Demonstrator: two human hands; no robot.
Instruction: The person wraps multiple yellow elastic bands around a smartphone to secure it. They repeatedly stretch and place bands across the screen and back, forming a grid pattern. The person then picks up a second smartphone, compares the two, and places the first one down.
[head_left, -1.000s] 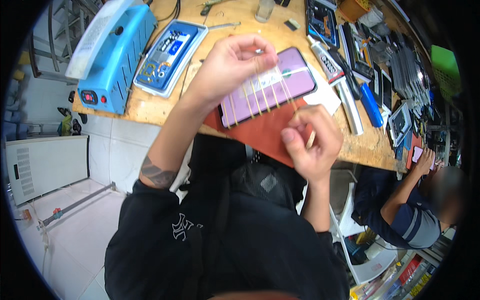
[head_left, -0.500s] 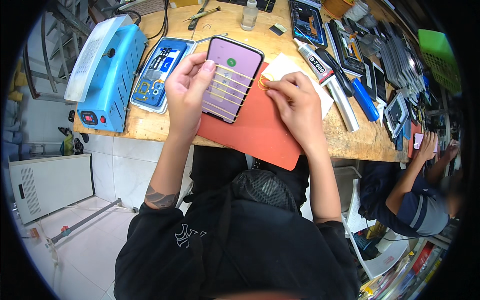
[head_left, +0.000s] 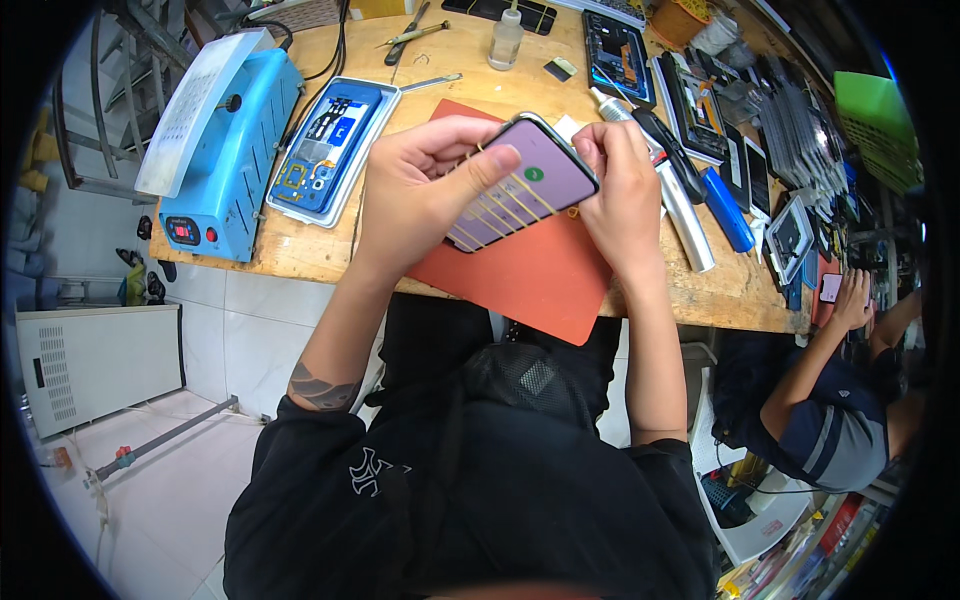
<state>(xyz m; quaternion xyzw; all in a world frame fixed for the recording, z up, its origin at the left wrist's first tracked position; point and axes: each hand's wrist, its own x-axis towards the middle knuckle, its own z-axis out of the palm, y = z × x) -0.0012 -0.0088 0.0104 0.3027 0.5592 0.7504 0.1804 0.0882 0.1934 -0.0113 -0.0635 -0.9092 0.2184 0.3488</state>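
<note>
My left hand point(head_left: 415, 190) is closed round a phone point(head_left: 552, 182), its thumb across the lit purple screen. Several thin yellow rubber bands point(head_left: 510, 199) are wrapped across the phone, side by side. At the phone's upper right corner is my right hand point(head_left: 625, 195), with its fingers curled and pinched together. A loose yellow rubber band point(head_left: 573, 212) shows beneath those fingers; the rest of it is hidden. The phone is tilted above an orange mat point(head_left: 540, 280) on the wooden bench.
On the left stand a blue heating machine point(head_left: 225, 150) and an opened blue phone body point(head_left: 328, 150) in a white tray. A glue tube point(head_left: 685, 215), a blue cylinder point(head_left: 728, 208) and phone parts crowd the right. A bottle point(head_left: 505, 42) stands behind. A co-worker point(head_left: 815, 410) sits at right.
The phone has turned clockwise and moved right, its top now beside my right hand. My right hand has moved from beside the phone to its upper corner with the rubber band.
</note>
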